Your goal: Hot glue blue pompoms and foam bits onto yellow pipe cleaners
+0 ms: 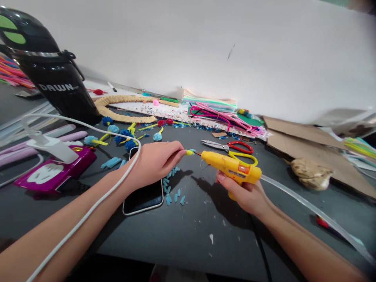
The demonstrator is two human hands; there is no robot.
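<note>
My left hand pinches a small yellow-green piece with a bit of light blue at its end. Wrapped round the handle of a yellow glue gun is my right hand. The gun's metal nozzle points left and meets or nearly meets the blue end; a clear glue stick runs out of its back. Under my left wrist lies a phone, partly hidden. Short light blue pieces are scattered beside the phone, below my left fingertips.
Scissors lie behind the gun. A black bottle and a purple power strip stand left, with a white cable over my left forearm. Blue pompoms, a tan ring, pink pipe cleaners and cardboard lie farther back.
</note>
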